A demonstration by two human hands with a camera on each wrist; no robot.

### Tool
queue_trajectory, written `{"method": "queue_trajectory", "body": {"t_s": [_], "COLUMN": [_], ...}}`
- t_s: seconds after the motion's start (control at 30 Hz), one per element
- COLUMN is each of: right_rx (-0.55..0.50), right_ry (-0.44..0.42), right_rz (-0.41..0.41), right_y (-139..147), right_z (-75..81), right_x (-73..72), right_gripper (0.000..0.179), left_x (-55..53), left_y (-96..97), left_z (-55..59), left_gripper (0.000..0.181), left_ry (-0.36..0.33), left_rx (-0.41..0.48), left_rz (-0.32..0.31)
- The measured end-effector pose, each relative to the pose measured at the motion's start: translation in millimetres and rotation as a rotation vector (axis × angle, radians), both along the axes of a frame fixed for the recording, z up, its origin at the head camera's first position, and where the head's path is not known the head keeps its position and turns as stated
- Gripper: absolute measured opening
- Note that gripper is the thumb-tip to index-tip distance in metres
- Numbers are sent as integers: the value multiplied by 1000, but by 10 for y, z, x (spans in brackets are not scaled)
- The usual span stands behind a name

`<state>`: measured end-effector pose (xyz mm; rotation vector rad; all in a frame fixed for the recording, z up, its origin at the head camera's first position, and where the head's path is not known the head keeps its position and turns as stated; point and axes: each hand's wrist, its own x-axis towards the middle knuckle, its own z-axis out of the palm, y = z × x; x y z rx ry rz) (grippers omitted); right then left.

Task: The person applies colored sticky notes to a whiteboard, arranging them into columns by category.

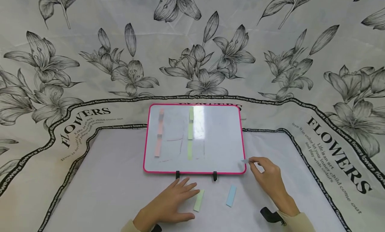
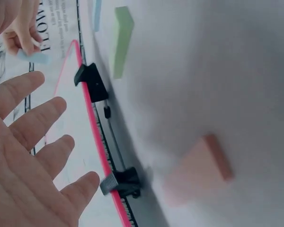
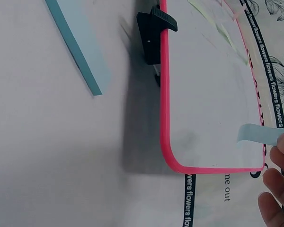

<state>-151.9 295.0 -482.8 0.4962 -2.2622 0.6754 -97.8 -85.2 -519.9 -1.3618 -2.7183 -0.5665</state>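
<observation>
My right hand (image 1: 269, 177) pinches a light-blue sticky note strip (image 3: 258, 134) at the lower right corner of a pink-framed whiteboard (image 1: 222, 152). The strip's free end hangs over the board; I cannot tell whether it touches. Pink sticky notes (image 1: 158, 147) form a column on the board's left, and green sticky notes (image 1: 190, 149) form another near the middle. My left hand (image 1: 174, 200), fingers spread and holding nothing, is below the board. Close to its fingers lies a green sticky note pad (image 1: 199, 201); a blue sticky note pad (image 1: 231, 196) lies farther right.
Two black clips (image 1: 215, 176) grip the board's lower edge. A pink sticky note pad (image 2: 199, 170) lies on the white cloth, hidden from the head view. Faint red lines (image 1: 175, 140) mark the board. A flower-printed cloth (image 1: 204, 65) stretches behind it.
</observation>
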Motion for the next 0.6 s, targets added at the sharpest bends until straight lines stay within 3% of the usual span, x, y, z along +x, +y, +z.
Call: {"method": "queue_trajectory", "body": {"t_s": [0.27,0.6], "right_rx": [83,148], "right_ry": [21,74], "right_rz": [41,108], "right_y": [30,65], "right_z": [167,373], "right_x": [-221,-569], "right_gripper": [27,32], "left_x": [163,176], "left_y": [-267,-397], "left_z": [-62,27], "left_gripper": [70,78], "left_ry": [-3,63], "left_rx": [3,90], "left_rz": [79,171]}}
